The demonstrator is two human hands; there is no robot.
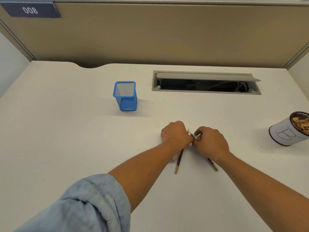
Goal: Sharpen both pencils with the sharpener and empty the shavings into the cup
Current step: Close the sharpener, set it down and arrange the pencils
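Two dark striped pencils with pale ends lie under my hands near the middle of the white desk (pixel 66 131). My left hand (pixel 175 135) is closed over the left pencil (pixel 178 160), whose sharpened tip pokes out above the knuckles. My right hand (pixel 211 142) is closed over the right pencil (pixel 212 164), its point crossing toward the left one. The two tips meet between my hands. A white paper cup (pixel 284 133) holding wood shavings stands at the right edge. No sharpener is visible.
A blue mesh pen holder (pixel 126 97) stands empty at the back left of my hands. An open grey cable tray (pixel 206 82) with cables is set into the desk at the back right. A beige partition rises behind the desk.
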